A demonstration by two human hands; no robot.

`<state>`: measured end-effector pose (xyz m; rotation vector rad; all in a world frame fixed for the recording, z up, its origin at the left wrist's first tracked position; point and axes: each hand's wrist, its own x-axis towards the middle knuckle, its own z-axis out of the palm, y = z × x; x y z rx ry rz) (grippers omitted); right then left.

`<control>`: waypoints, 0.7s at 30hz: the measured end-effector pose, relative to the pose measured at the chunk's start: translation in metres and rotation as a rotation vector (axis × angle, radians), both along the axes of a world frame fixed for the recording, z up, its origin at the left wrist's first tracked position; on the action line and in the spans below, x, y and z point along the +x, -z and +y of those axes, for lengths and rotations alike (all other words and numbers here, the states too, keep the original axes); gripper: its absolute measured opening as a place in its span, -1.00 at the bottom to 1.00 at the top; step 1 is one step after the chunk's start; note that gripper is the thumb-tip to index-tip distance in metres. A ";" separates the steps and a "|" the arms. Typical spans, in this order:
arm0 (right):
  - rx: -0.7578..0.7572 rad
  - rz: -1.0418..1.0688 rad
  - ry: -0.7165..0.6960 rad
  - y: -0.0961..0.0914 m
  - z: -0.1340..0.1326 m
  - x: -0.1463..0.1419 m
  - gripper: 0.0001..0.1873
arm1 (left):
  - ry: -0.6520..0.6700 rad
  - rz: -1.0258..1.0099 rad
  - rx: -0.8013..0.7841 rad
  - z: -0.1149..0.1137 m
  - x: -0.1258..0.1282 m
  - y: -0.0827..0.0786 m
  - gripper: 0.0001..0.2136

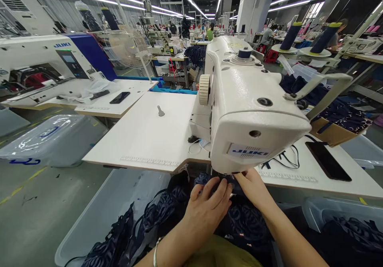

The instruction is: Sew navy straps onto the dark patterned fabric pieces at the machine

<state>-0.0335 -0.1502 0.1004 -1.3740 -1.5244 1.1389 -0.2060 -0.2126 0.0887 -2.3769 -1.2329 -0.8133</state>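
Note:
A white sewing machine point(257, 111) stands in front of me, its head hiding most of the needle area. Dark navy fabric point(206, 178) lies under the head and hangs down toward my lap. My left hand point(208, 205), with a bracelet at the wrist, is closed on this fabric just left of the needle area, its fingers bent. Close by on the right, my right hand point(251, 185) pinches the fabric's edge; its fingertips are partly hidden beneath the head. Bunched navy straps point(161, 207) spill over below the left hand.
A clear plastic bin point(86, 219) sits below the white table point(143, 131) at left. A phone point(327, 159) and dark cords point(289, 159) lie right of the machine. A small metal tool point(160, 111) rests on the tabletop. Another bin point(329, 205) holds navy pieces at right.

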 end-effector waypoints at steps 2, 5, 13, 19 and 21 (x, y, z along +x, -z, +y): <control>0.077 -0.142 0.019 -0.001 0.009 -0.002 -0.74 | -0.035 -0.015 -0.007 0.001 0.003 -0.004 -0.73; 0.207 -0.207 0.010 0.001 0.018 -0.004 -0.70 | -0.057 -0.035 -0.057 0.002 0.005 -0.008 -0.71; 0.323 -0.226 -0.041 0.004 0.026 -0.002 -0.74 | -0.077 -0.087 -0.113 0.002 0.010 -0.007 -0.66; 0.309 -0.204 -0.088 -0.003 0.026 -0.002 -0.69 | -0.094 -0.105 -0.082 0.002 0.014 -0.009 -0.66; 0.310 -0.202 -0.079 -0.002 0.026 -0.002 -0.69 | -0.096 -0.105 -0.057 0.002 0.014 -0.010 -0.67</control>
